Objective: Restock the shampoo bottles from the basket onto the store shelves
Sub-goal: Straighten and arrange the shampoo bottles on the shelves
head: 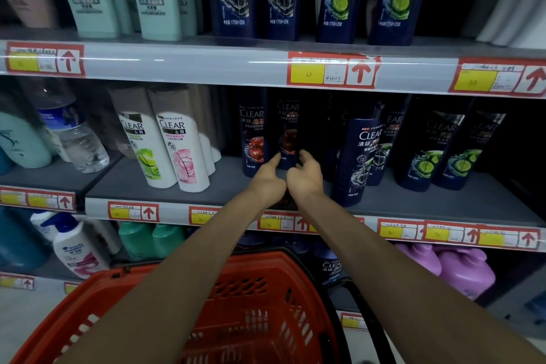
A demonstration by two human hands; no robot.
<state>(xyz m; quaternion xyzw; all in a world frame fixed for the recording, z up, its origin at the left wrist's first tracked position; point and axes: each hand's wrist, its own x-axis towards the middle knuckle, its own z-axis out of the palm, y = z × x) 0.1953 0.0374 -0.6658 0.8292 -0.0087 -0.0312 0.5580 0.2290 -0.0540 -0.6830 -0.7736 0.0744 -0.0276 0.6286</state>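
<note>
A dark Clear shampoo bottle [288, 130] with a red fruit label stands on the middle shelf [230, 186], beside a matching bottle [253, 133]. Both my hands reach in to its base. My left hand [267, 183] has its thumb against the bottle's lower left side. My right hand [305, 176] curls its fingers round the lower right side. Something dark shows between my wrists at the shelf's front edge; I cannot tell what it is. The red basket [141, 298] sits below my forearms, and no bottles show in its visible part.
White Clear bottles [174, 151] stand left of my hands, dark blue Clear bottles [359, 159] to the right. A water bottle [74, 133] sits on the left shelf section. Tall bottles fill the upper shelf [189, 63]; purple jugs [461, 272] and other bottles are on the lower one.
</note>
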